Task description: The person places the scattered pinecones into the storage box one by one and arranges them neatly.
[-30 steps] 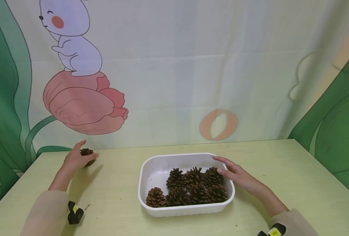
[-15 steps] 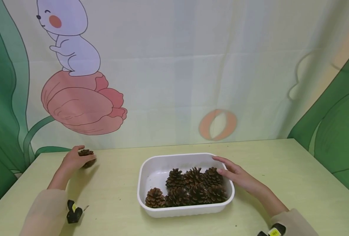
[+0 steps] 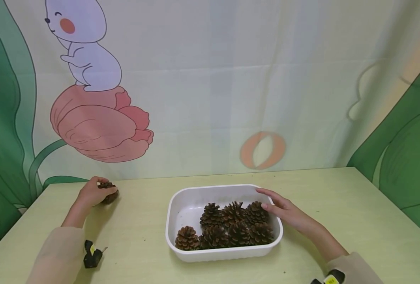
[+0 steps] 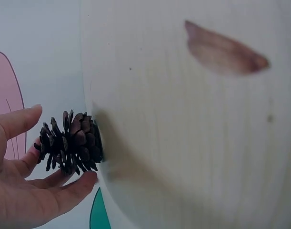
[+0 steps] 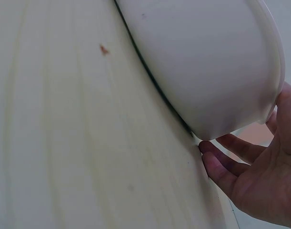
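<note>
At the table's far left, my left hand (image 3: 90, 194) has its fingers round a brown pine cone (image 3: 109, 196), with the thumb across its near side. In the left wrist view the pine cone (image 4: 74, 140) has its broad base right at the tabletop, and several fingertips (image 4: 85, 179) curl along its far side. My right hand (image 3: 289, 213) holds the right end of a white plastic tub (image 3: 210, 254), thumb over the rim. In the right wrist view the fingers (image 5: 219, 169) bend in at the tub's lower corner. Several pine cones (image 3: 238, 232) fill the tub's front and right.
The pale wooden table (image 3: 135, 236) ends at a hanging curtain (image 3: 195, 98) printed with an animal and a flower. A thin brown flake (image 4: 226, 50) lies on the tabletop near the left wrist. Small specks are scattered about the wood.
The left hand's fingers have drawn in closer round the pine cone, and the cone has tilted and come slightly nearer. The right hand and the tub have stayed put.
</note>
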Tool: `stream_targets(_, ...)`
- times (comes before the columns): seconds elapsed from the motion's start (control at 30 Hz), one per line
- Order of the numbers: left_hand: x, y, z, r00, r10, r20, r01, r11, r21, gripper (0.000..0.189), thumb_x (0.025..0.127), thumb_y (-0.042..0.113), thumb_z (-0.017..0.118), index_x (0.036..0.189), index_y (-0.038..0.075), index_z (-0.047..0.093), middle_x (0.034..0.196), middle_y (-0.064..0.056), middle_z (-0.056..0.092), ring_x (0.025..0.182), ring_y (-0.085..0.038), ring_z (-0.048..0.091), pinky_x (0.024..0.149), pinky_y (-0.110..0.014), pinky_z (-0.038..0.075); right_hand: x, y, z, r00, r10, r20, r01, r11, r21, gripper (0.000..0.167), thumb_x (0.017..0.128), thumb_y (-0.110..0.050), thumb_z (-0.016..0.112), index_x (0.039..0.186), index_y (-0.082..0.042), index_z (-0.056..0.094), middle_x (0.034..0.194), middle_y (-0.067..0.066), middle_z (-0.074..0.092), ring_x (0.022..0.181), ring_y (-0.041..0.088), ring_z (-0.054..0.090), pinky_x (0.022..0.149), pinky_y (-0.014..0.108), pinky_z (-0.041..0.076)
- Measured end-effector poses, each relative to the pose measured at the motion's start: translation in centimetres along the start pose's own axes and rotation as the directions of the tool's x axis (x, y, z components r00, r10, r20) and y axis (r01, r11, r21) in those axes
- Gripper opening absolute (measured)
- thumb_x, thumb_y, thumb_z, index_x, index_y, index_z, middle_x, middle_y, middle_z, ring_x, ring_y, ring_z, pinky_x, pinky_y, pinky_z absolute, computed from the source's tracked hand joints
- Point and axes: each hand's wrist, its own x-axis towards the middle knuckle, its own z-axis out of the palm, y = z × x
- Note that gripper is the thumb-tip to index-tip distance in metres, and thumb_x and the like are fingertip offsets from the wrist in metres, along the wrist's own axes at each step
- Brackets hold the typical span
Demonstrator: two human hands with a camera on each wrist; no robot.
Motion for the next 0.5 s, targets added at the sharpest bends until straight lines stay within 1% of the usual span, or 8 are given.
stream_targets(0.03, 0.0, -0.1, 0.0, 1.0, 0.0, -0.002, 0.0, 1.0, -0.006, 0.057, 0.089, 0.022, 0.056, 0.127, -0.011, 0.03, 0.131, -0.036, 0.028, 0.117, -0.047, 0.031, 0.092, -0.054, 0.037, 0.0, 0.0, 0.0, 1.0, 0.002, -0.001, -0.002, 1.0, 0.001, 0.048, 0.096, -0.026, 0.046, 0.141, -0.014, 0.033, 0.146, 0.019, 0.024, 0.13, 0.042, 0.026, 0.099, 0.06, 0.029)
stream_targets(0.1, 0.0, -0.3, 0.0, 1.0, -0.003, -0.001, 0.003, 1.0, -0.016, 0.054, 0.088, 0.022, 0.057, 0.125, -0.009, 0.032, 0.129, -0.035, 0.03, 0.111, -0.044, 0.035, 0.082, -0.049, 0.043, -0.1, -0.1, 0.0, 1.0, 0.014, -0.004, -0.014, 1.0, 0.001, 0.049, 0.096, -0.027, 0.046, 0.141, -0.014, 0.034, 0.146, 0.018, 0.025, 0.13, 0.041, 0.026, 0.1, 0.059, 0.028)
stream_targets(0.17, -0.1, -0.4, -0.1, 1.0, 0.001, -0.001, -0.001, 1.0, -0.02, 0.052, 0.088, 0.021, 0.057, 0.125, -0.007, 0.033, 0.126, -0.034, 0.032, 0.106, -0.042, 0.038, 0.073, -0.043, 0.045, -0.1, -0.1, 0.0, 1.0, 0.011, -0.003, -0.011, 1.0, 0.003, 0.049, 0.096, -0.027, 0.046, 0.141, -0.014, 0.033, 0.146, 0.018, 0.025, 0.13, 0.041, 0.025, 0.1, 0.06, 0.027)
stream_targets(0.2, -0.2, -0.4, -0.1, 1.0, 0.008, 0.0, -0.008, 1.0, -0.02, 0.052, 0.088, 0.021, 0.057, 0.125, -0.007, 0.033, 0.125, -0.034, 0.033, 0.104, -0.041, 0.039, 0.071, -0.041, 0.044, -0.1, -0.1, 0.0, 1.0, 0.006, -0.003, -0.006, 1.0, 0.003, 0.049, 0.096, -0.026, 0.046, 0.141, -0.013, 0.033, 0.146, 0.018, 0.024, 0.13, 0.041, 0.025, 0.1, 0.06, 0.027)
stream_targets(0.27, -0.4, -0.3, -0.1, 1.0, 0.019, 0.006, -0.019, 1.0, -0.013, 0.052, 0.088, 0.021, 0.057, 0.126, -0.006, 0.033, 0.124, -0.034, 0.034, 0.103, -0.041, 0.039, 0.069, -0.038, 0.044, 0.0, -0.1, 0.0, 1.0, -0.001, -0.002, 0.001, 1.0, 0.002, 0.049, 0.096, -0.026, 0.046, 0.141, -0.013, 0.034, 0.146, 0.018, 0.024, 0.131, 0.041, 0.024, 0.1, 0.06, 0.027)
stream_targets(0.37, -0.8, 0.0, 0.0, 0.998, 0.053, 0.019, -0.053, 0.999, -0.013, 0.055, 0.088, 0.022, 0.058, 0.128, -0.006, 0.033, 0.124, -0.035, 0.034, 0.108, -0.043, 0.038, 0.073, -0.038, 0.045, 0.0, -0.1, 0.0, 1.0, -0.017, 0.002, 0.017, 1.0, 0.0, 0.048, 0.096, -0.025, 0.046, 0.141, -0.012, 0.033, 0.146, 0.019, 0.024, 0.131, 0.043, 0.023, 0.1, 0.061, 0.026)
stream_targets(0.4, -0.9, 0.1, 0.1, 0.998, 0.062, 0.025, -0.062, 0.998, -0.018, 0.055, 0.088, 0.022, 0.058, 0.129, -0.006, 0.032, 0.125, -0.035, 0.035, 0.11, -0.043, 0.038, 0.075, -0.038, 0.046, 0.0, -0.1, 0.0, 1.0, -0.017, 0.001, 0.017, 1.0, -0.002, 0.048, 0.096, -0.025, 0.046, 0.141, -0.012, 0.033, 0.146, 0.019, 0.024, 0.131, 0.043, 0.023, 0.1, 0.061, 0.026)
stream_targets(0.5, -1.2, 0.4, 0.3, 0.996, 0.082, 0.027, -0.081, 0.996, -0.032, 0.056, 0.089, 0.022, 0.059, 0.131, -0.004, 0.032, 0.125, -0.034, 0.036, 0.111, -0.042, 0.04, 0.074, -0.036, 0.049, 0.0, -0.1, 0.1, 1.0, 0.001, -0.003, -0.001, 1.0, -0.005, 0.049, 0.096, -0.027, 0.046, 0.141, -0.014, 0.034, 0.147, 0.017, 0.024, 0.131, 0.041, 0.023, 0.101, 0.06, 0.025)
